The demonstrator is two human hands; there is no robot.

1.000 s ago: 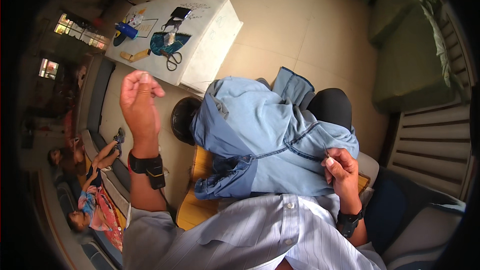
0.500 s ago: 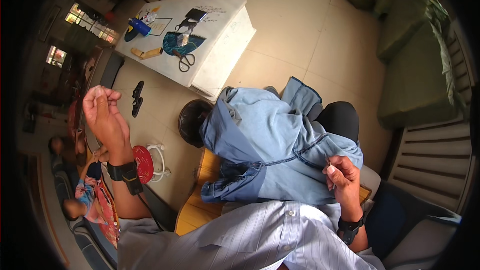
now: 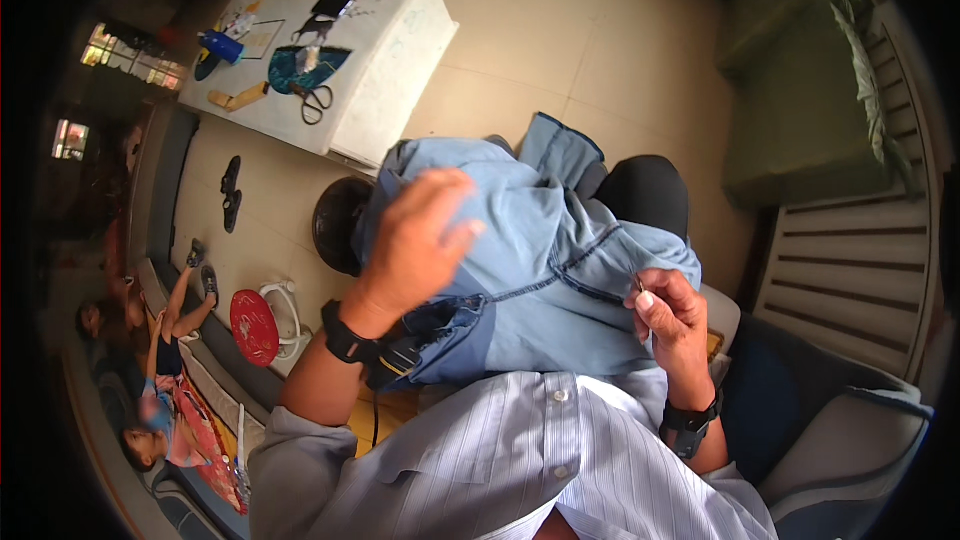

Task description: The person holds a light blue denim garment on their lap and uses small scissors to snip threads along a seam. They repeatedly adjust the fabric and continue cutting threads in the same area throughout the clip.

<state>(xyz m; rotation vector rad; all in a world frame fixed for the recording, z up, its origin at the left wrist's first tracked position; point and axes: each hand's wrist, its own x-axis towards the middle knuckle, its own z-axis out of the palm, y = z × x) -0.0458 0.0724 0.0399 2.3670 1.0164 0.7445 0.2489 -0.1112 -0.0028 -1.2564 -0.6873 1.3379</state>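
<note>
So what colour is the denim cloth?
The denim cloth is light blue with darker parts, clearest in the head view.

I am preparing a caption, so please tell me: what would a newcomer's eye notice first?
First, the large light-blue denim cloth spread across the middle. Over it, the left hand is blurred; on the right, the right hand pinches a thin item. At upper left, scissors lie on a white table.

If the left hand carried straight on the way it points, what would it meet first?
Probably the blue denim cloth, though the left hand may pass above it; its height is unclear.
</note>
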